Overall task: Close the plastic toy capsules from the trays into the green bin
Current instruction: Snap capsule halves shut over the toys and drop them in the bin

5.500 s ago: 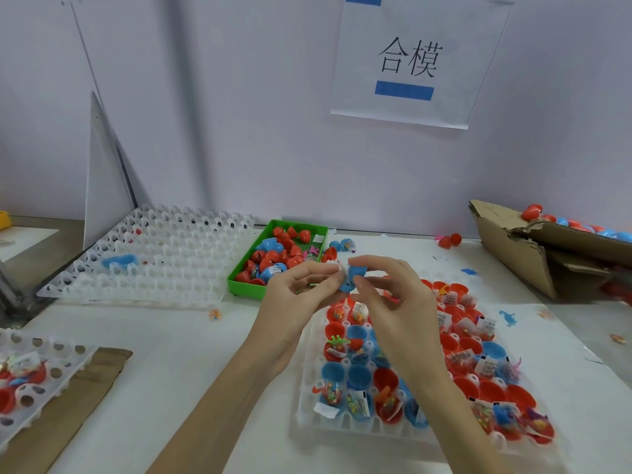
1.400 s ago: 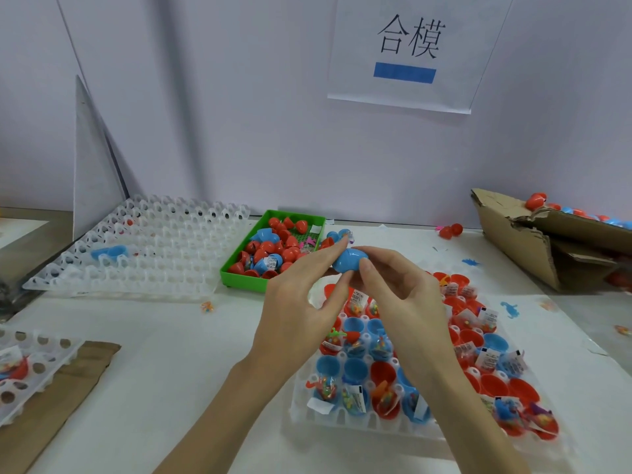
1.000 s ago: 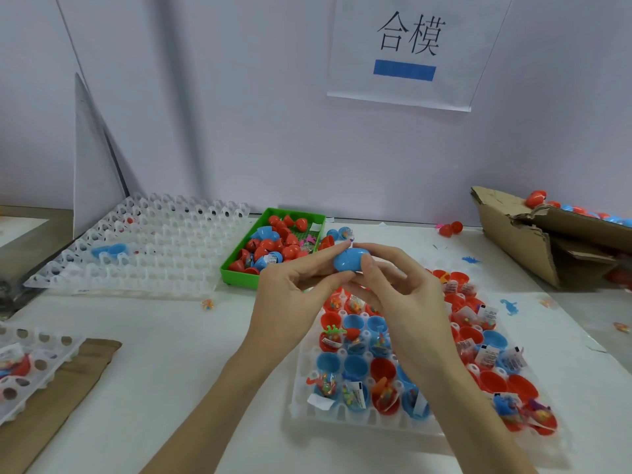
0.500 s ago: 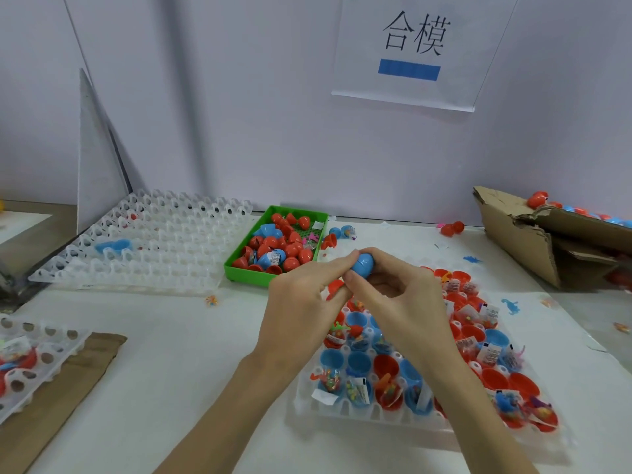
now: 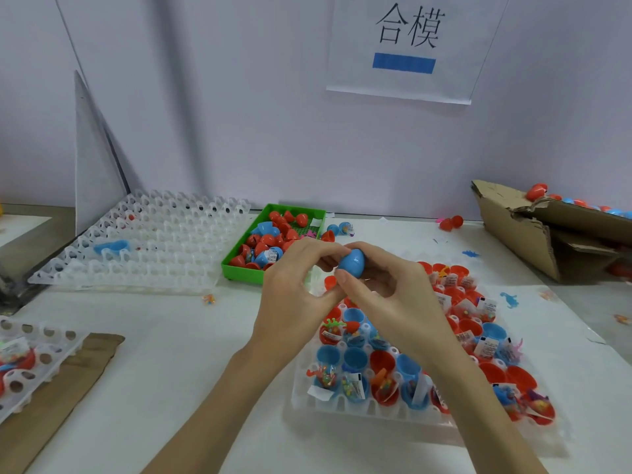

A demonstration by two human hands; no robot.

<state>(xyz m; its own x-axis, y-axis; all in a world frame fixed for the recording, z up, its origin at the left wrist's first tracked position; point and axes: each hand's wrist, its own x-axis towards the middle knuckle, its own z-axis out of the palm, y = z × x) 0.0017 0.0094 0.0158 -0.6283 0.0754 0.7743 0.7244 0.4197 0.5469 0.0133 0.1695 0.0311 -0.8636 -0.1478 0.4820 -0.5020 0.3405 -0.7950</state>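
While both hands meet above the near tray, a blue capsule (image 5: 351,262) sits pinched between them.

Left hand (image 5: 297,295) curls its fingers onto the capsule's left side; right hand (image 5: 390,295) grips it from the right, thumb under, index over the top. Capsule looks joined into one egg shape, held in the air over the far edge of the clear tray (image 5: 342,403), which carries open red and blue halves with small toys and paper slips. Green bin (image 5: 239,271) lies just beyond the hands to the left, holding red and blue capsules. A second clear tray (image 5: 154,254) lies left of the bin, mostly bare. Torn cardboard box (image 5: 533,241) at far right, more capsules on it. White table (image 5: 171,354) below.
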